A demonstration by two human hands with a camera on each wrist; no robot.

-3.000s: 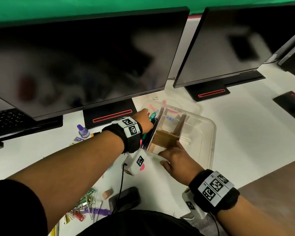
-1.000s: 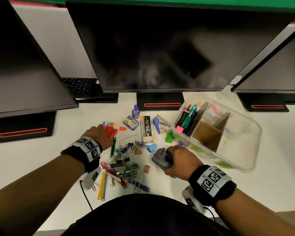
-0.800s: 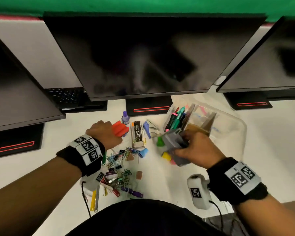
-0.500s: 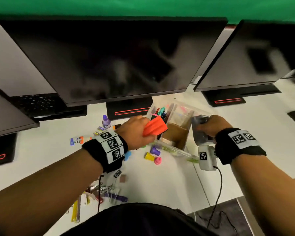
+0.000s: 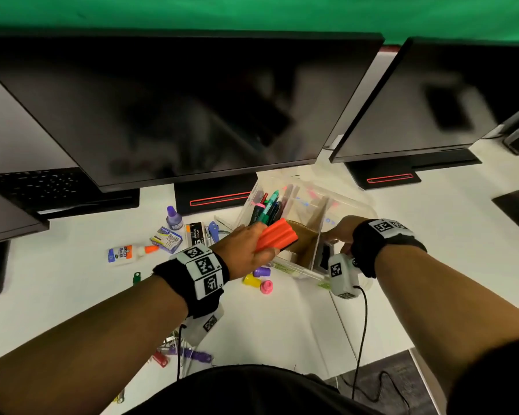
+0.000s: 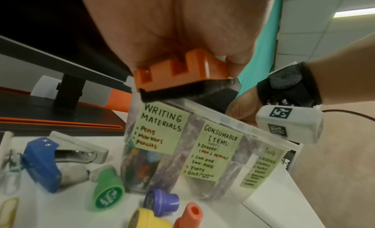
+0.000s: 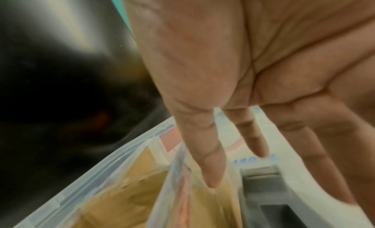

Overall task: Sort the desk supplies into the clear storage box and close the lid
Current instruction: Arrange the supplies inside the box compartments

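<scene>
**me:** My left fingers [image 6: 233, 58] are pinching the orange whiteboard eraser [image 5: 274, 238], which I'm holding over the clear storage box [image 5: 354, 205] by the cardboard-lined middle section. My right fingers [image 7: 211, 167] are hanging spread and loose over the grey punch [image 7: 270, 199] sitting in the tools section.

**reply:** So what's next?

**me:** Reckon I'm lowering the eraser into a free section, probably tools. Glue bottle [image 5: 126, 253], stamps [image 5: 256, 280] and clips are still lying on the worktop [image 5: 282, 324], so the lid's waiting.
</scene>
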